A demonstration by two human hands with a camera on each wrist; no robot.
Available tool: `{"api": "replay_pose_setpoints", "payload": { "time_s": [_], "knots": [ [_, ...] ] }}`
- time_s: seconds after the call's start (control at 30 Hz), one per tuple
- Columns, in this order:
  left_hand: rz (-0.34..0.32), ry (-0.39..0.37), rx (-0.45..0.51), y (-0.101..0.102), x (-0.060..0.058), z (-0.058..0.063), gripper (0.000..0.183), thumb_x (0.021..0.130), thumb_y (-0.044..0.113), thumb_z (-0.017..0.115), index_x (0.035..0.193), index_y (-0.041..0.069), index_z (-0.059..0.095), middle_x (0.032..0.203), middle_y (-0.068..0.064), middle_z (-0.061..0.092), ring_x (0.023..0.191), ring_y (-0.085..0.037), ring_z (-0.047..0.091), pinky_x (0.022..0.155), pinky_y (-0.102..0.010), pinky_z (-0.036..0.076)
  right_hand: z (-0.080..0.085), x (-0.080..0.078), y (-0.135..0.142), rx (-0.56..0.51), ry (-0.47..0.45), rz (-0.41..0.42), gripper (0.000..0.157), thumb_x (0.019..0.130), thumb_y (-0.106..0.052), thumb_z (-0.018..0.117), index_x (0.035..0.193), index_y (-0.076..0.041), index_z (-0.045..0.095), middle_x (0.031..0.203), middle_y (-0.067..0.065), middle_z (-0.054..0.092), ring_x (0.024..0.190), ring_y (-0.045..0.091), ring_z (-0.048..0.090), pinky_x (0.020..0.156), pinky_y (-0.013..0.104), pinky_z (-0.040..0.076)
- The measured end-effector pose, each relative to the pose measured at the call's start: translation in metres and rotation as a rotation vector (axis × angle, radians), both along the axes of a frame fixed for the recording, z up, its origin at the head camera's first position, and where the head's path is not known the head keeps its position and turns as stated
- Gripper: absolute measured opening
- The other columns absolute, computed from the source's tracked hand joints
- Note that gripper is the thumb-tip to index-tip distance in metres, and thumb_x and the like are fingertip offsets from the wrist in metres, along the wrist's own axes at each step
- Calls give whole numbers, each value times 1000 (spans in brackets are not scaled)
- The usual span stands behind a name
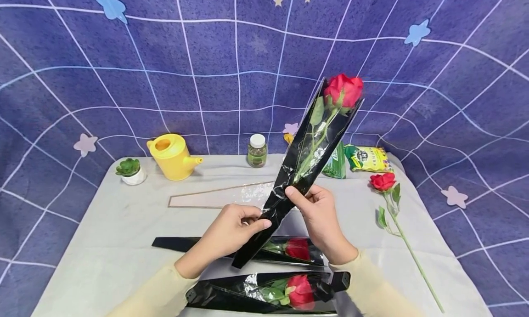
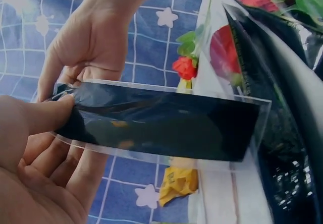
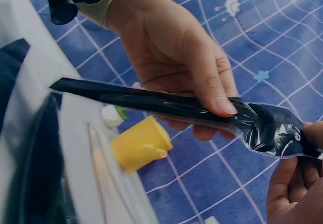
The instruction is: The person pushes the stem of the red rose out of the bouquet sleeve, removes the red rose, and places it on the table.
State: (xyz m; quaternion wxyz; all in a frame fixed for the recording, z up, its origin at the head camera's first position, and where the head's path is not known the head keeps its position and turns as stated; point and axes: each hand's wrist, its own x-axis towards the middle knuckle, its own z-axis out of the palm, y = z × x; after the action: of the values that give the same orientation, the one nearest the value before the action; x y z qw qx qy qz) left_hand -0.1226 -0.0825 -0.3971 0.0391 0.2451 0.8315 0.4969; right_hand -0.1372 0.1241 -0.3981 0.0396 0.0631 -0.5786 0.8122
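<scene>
A red rose [image 1: 344, 91] stands tilted in a black, clear-fronted flower sleeve [image 1: 289, 167], held above the table by both hands. My left hand [image 1: 231, 227] pinches the narrow lower part between thumb and fingers. A little higher up, my right hand [image 1: 322, 216] grips the same sleeve, thumb in front. The sleeve is creased between the hands in the right wrist view, and its dark tail [image 2: 171, 123] sticks out past the left thumb in the left wrist view. Beneath lie two more sleeved roses, one [image 1: 297, 249] behind the other [image 1: 301, 291].
At right a loose rose [image 1: 382, 181] lies with its long stem toward the front. A flat, brown-edged sleeve [image 1: 215, 197] lies behind the hands. Along the back stand a potted succulent [image 1: 129, 167], yellow watering can [image 1: 171, 157], lidded jar [image 1: 257, 151], green packet [image 1: 336, 163] and yellow packet [image 1: 369, 158].
</scene>
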Motion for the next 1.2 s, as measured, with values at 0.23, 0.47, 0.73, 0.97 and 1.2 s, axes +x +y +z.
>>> {"api": "replay_pose_setpoints", "payload": {
  "time_s": [0.23,0.47,0.73,0.97,1.2],
  "knots": [
    [37,29,20,1,1,-3,19,85,37,68,71,25,65,54,13,39,46,-2,32,43,-21,29,-20,15,-10,102,-45,10,20,81,-12,74,90,5,68,76,9,66,72,15,60,68,31,49],
    [48,-19,-3,-1,2,-6,14,84,38,69,86,25,73,75,14,63,58,-3,51,53,-24,46,-21,15,-8,96,-14,-1,21,81,-9,74,92,7,68,81,12,67,73,15,61,68,32,50],
    [35,8,-29,-8,3,-2,12,84,38,68,81,27,70,74,15,61,58,-5,50,52,-24,45,2,0,9,-53,-11,-14,17,82,-4,72,96,4,67,82,9,63,71,14,55,63,25,46],
    [-9,27,-77,-20,3,-7,23,86,38,67,69,26,57,63,13,44,55,-4,40,49,-22,41,17,-5,27,-222,64,93,25,89,2,60,114,3,58,110,12,60,102,22,57,91,35,45],
    [17,-4,-96,-27,3,-10,16,85,42,66,93,29,68,91,15,63,70,-2,56,61,-24,49,16,-6,35,-165,79,59,20,87,4,63,107,2,62,101,9,62,93,17,58,81,29,48]
  ]
}}
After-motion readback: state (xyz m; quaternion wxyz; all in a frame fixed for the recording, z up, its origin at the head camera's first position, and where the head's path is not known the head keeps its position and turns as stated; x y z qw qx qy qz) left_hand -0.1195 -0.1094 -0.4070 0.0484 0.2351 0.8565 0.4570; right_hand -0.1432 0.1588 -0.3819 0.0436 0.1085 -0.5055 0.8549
